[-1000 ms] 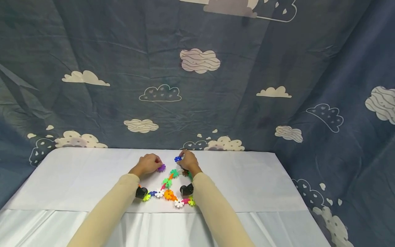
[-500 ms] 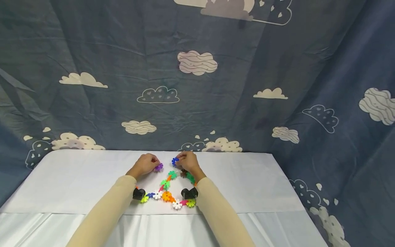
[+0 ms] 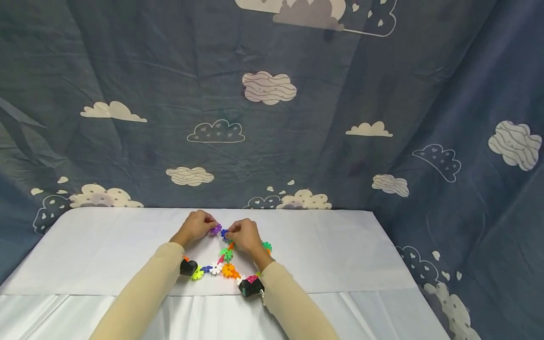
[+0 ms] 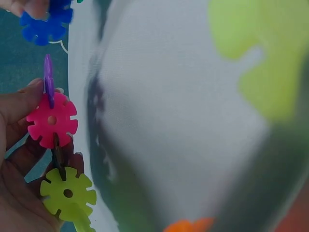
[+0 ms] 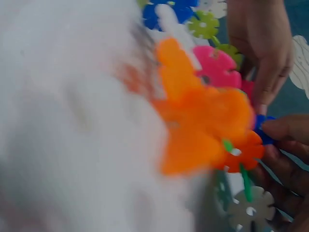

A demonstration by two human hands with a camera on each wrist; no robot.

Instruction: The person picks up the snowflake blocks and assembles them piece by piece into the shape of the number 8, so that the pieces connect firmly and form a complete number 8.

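Note:
My left hand [image 3: 196, 226] holds a purple flower-shaped linking disc [image 3: 216, 229] at its fingertips. In the left wrist view this purple disc stands edge-on, slotted into a pink disc [image 4: 52, 120], with a yellow-green disc [image 4: 67, 193] hanging lower on the same chain. My right hand [image 3: 245, 235] pinches a blue flower-shaped disc [image 3: 224, 233], just right of the purple one. A narrow gap shows between blue and purple in the left wrist view. Below the right hand, an orange-red disc [image 5: 236, 152] and a grey disc [image 5: 251, 208] show in the right wrist view.
More of the joined colourful discs lie on the white table [image 3: 323, 255], including a green disc [image 3: 226, 254], an orange disc [image 3: 228, 270] and a white disc [image 3: 216, 268]. Black wrist cameras hang close over them. A dark cloud-printed curtain [image 3: 297, 151] stands behind the table.
My right hand has moved left and slightly toward me, bringing the blue disc close to the purple one. The left hand stays nearly in place with the purple disc.

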